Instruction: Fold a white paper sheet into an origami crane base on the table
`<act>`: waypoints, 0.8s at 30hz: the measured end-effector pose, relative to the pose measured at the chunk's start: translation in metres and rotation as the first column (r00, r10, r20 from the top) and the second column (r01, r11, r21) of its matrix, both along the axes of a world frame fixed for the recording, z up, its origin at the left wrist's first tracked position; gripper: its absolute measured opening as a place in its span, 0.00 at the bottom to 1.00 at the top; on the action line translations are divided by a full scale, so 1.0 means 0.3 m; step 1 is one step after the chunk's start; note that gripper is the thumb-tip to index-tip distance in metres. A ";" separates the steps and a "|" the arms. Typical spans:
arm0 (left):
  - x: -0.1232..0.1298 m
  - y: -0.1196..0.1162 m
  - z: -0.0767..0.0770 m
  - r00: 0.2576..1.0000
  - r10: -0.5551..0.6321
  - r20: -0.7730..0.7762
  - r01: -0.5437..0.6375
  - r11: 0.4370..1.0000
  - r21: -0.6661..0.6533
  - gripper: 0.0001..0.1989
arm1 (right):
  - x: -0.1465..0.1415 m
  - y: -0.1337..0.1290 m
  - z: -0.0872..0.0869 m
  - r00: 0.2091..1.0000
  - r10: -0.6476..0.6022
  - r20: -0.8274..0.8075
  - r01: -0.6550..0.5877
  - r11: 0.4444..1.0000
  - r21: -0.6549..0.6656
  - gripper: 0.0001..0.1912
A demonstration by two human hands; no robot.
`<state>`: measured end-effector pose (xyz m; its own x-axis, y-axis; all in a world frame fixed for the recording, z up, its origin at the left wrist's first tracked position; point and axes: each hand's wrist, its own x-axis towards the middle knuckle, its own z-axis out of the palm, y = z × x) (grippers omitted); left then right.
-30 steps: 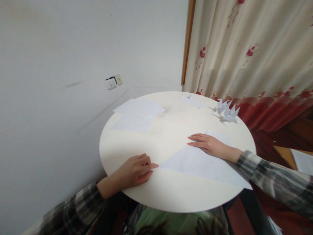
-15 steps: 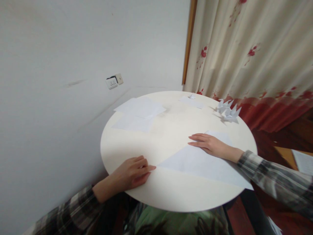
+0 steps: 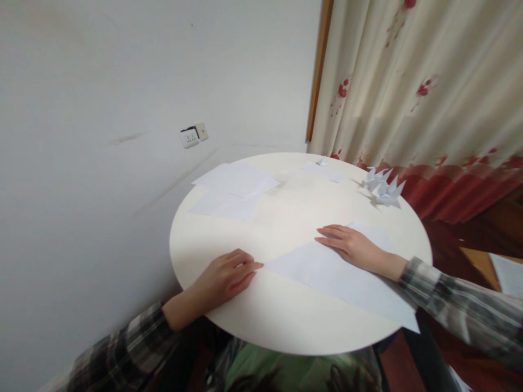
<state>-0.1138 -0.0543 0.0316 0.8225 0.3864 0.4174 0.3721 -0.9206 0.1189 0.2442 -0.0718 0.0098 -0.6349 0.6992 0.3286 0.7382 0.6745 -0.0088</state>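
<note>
A white sheet of paper (image 3: 339,275), folded to a sharp point on the left, lies on the round white table (image 3: 302,332). Its lower right corner juts past the table's edge. My left hand (image 3: 229,277) is closed at the left point, thumb and fingers pinching the tip. Flat on the paper's upper edge rests my right hand (image 3: 353,247), its fingers stretched out to the left. Part of the sheet is hidden under that hand and the sleeve. Another stretch of white paper (image 3: 373,234) shows just beyond the right hand.
Several loose white sheets (image 3: 235,182) overlap at the back left. Folded paper cranes (image 3: 384,188) stand at the right rim. A small paper crane (image 3: 322,161) sits by a flat sheet (image 3: 324,172) at the back. The wall, with a socket (image 3: 190,138), borders the left side; a curtain (image 3: 408,109) hangs behind.
The paper has turned slightly: its left point, with my left hand, has shifted away from me, and the lower right corner has come nearer. My right hand stays nearly in place.
</note>
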 end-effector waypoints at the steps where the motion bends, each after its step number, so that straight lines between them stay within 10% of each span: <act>1: 0.020 0.011 0.004 1.000 0.013 0.016 -0.013 1.000 -0.010 0.11 | -0.022 -0.010 0.000 0.999 -0.053 0.006 0.053 0.998 0.021 0.20; 11: 0.236 0.126 -0.053 0.978 0.083 -0.194 -0.088 0.996 -0.018 0.19 | -0.218 -0.050 0.062 0.905 -0.341 0.255 0.331 0.940 0.083 0.09; 19: 0.224 0.231 -0.020 0.913 0.039 -0.407 -0.060 0.998 -0.038 0.21 | -0.113 0.034 0.092 0.996 0.075 0.056 -0.066 0.987 -0.146 0.17; 24: 0.293 0.220 -0.027 0.970 0.116 -0.213 -0.134 0.988 -0.072 0.14 | -0.092 0.070 0.064 0.990 0.136 -0.032 -0.139 0.984 -0.114 0.19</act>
